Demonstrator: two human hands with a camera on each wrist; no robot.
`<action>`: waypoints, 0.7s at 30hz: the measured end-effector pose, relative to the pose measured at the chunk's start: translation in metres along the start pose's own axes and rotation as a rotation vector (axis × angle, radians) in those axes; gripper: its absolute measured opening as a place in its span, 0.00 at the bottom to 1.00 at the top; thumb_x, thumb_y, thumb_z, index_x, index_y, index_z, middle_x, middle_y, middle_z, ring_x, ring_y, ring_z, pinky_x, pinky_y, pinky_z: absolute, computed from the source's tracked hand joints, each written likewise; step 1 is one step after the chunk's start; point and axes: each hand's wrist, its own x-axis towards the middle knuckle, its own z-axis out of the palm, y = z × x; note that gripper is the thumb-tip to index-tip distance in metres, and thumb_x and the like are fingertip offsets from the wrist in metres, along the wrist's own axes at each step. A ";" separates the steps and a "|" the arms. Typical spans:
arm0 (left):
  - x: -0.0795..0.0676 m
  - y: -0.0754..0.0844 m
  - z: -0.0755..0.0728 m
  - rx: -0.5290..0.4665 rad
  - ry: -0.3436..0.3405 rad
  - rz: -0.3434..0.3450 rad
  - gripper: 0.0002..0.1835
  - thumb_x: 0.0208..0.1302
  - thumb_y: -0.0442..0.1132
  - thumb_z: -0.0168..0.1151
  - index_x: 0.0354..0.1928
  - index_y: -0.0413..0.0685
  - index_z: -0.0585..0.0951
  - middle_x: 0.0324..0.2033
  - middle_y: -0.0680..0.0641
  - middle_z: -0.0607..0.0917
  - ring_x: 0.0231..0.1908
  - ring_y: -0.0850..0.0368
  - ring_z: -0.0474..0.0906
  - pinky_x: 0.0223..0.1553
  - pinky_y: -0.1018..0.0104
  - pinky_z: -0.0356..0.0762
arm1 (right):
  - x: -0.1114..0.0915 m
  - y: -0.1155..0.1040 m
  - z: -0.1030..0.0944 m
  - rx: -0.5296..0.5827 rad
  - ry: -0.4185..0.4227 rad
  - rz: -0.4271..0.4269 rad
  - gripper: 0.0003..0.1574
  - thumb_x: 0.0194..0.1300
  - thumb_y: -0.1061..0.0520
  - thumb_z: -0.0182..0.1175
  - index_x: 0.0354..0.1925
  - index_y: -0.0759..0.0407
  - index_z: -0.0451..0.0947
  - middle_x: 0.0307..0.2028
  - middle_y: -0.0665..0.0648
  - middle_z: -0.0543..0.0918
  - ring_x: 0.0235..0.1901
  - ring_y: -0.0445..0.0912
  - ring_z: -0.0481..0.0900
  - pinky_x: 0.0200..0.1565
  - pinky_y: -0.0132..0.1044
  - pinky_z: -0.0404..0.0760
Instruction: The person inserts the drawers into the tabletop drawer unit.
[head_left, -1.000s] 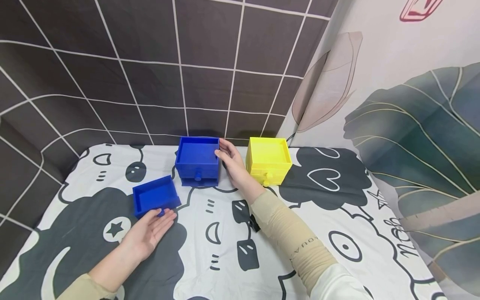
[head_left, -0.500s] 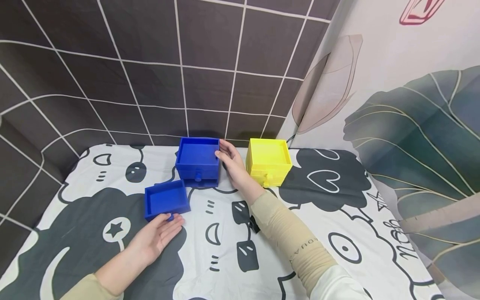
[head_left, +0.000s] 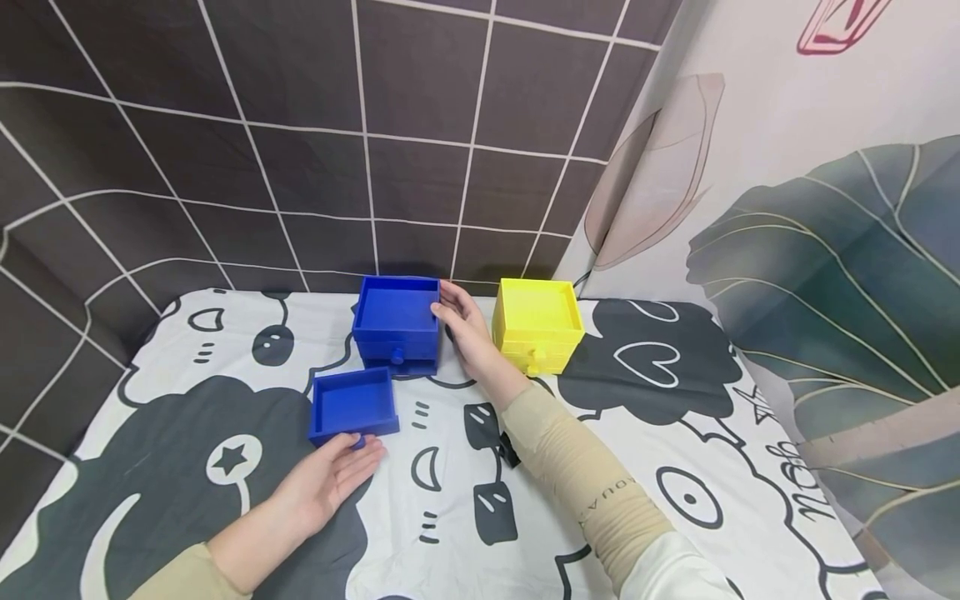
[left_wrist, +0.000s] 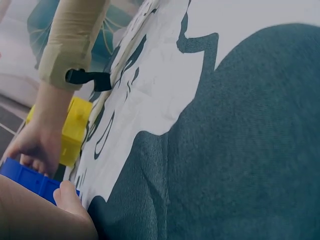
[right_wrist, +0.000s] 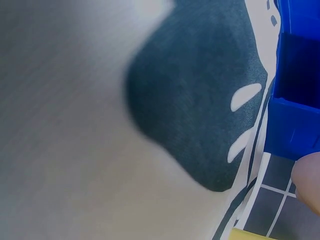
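Note:
My left hand point(head_left: 330, 487) pinches the small round knob point(head_left: 360, 442) of a loose blue drawer point(head_left: 352, 402), its palm turned upward. This shallow tray stands just in front of a blue mini drawer cabinet point(head_left: 397, 310), slightly to its left. Below the cabinet's remaining knobbed drawer is an open slot, and in the right wrist view the cabinet point(right_wrist: 287, 130) shows a dark opening. My right hand point(head_left: 474, 332) holds the cabinet's right side, thumb at the top rim; the other fingers are partly hidden behind it. In the left wrist view the left hand point(left_wrist: 45, 215) covers part of the blue plastic.
A yellow drawer cabinet point(head_left: 538, 310) stands right of the blue one, close to my right wrist. Both cabinets sit at the back of a cloth with black-and-white cartoon print point(head_left: 420, 500). Behind them hangs a dark grid-patterned curtain point(head_left: 300, 167); a leaf-print curtain point(head_left: 840, 275) is on the right.
My left hand has carried the blue drawer rightward and a little nearer to me, turning it straighter toward the blue cabinet's front. My right hand has stayed on the cabinet.

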 end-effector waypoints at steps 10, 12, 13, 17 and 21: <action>0.004 -0.005 0.011 0.046 -0.018 0.002 0.11 0.83 0.37 0.47 0.52 0.39 0.76 0.41 0.50 0.91 0.42 0.62 0.90 0.54 0.68 0.90 | 0.000 0.001 -0.001 0.006 0.002 -0.006 0.36 0.75 0.63 0.56 0.77 0.67 0.63 0.78 0.68 0.67 0.78 0.59 0.64 0.85 0.53 0.58; 0.004 -0.006 0.014 0.058 -0.021 0.002 0.13 0.83 0.37 0.47 0.57 0.34 0.74 0.41 0.50 0.91 0.42 0.62 0.90 0.54 0.68 0.90 | 0.001 0.002 -0.001 0.002 0.002 -0.006 0.36 0.75 0.63 0.56 0.77 0.67 0.63 0.78 0.68 0.67 0.78 0.59 0.65 0.85 0.53 0.58; 0.005 -0.006 0.016 0.068 -0.023 0.002 0.15 0.83 0.37 0.47 0.60 0.32 0.73 0.41 0.49 0.91 0.42 0.62 0.90 0.54 0.68 0.90 | 0.001 0.002 -0.001 0.002 0.002 -0.007 0.36 0.75 0.63 0.56 0.77 0.67 0.63 0.78 0.68 0.67 0.78 0.59 0.65 0.85 0.53 0.58; 0.007 -0.006 0.023 0.093 -0.024 0.002 0.19 0.83 0.36 0.48 0.64 0.27 0.69 0.42 0.48 0.91 0.42 0.61 0.90 0.54 0.67 0.90 | 0.001 0.002 -0.001 0.003 0.004 -0.007 0.35 0.75 0.63 0.56 0.77 0.68 0.63 0.77 0.68 0.68 0.78 0.59 0.65 0.84 0.52 0.59; 0.009 -0.006 0.029 0.103 -0.017 0.000 0.20 0.82 0.36 0.49 0.65 0.26 0.70 0.42 0.47 0.91 0.42 0.60 0.90 0.54 0.66 0.90 | 0.001 0.002 -0.001 0.002 0.003 -0.008 0.35 0.75 0.63 0.56 0.77 0.68 0.63 0.77 0.68 0.68 0.78 0.59 0.65 0.84 0.52 0.59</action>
